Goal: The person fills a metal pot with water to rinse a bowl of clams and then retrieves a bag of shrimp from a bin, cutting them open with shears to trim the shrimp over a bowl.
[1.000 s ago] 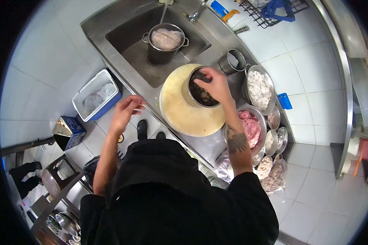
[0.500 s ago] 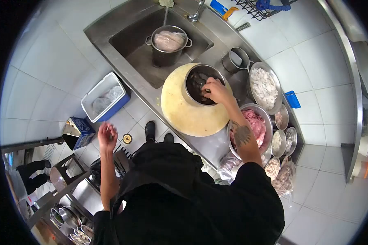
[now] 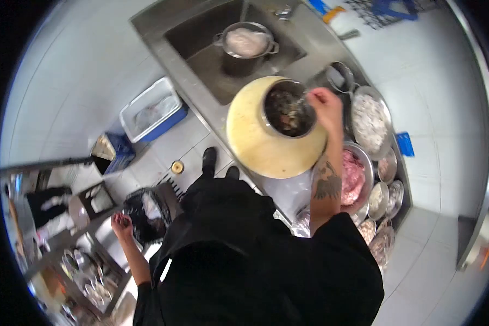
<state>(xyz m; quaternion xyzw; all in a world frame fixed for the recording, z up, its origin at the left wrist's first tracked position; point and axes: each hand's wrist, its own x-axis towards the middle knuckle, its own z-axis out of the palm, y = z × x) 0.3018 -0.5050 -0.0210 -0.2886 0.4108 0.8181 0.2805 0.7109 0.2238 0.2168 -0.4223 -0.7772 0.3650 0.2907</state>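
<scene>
My right hand [image 3: 327, 104] is at the right rim of a metal pot [image 3: 267, 111]. Its fingers are bent together and blurred, so I cannot make out what they hold. Dark, wet pieces of food [image 3: 289, 111] lie inside the pot. Under it is a round yellowish chopping board [image 3: 255, 155] on the steel counter. My left hand [image 3: 122, 224] is low at the left, beside a black bag [image 3: 145, 214]. Its fingers are curled round something small and dark that I cannot identify.
A handled pot [image 3: 244, 60] of pale meat stands in the sink [image 3: 193, 41]. Right of the board are a bowl of pink minced meat [image 3: 353, 176], a colander of white pieces [image 3: 369, 119] and several small bowls. A blue-and-white cooler [image 3: 165, 122] stands on the floor.
My right hand has come up out of the dark pieces to the pot's right rim. My left hand has moved down and back, its fingers now curled. The camera view has shifted.
</scene>
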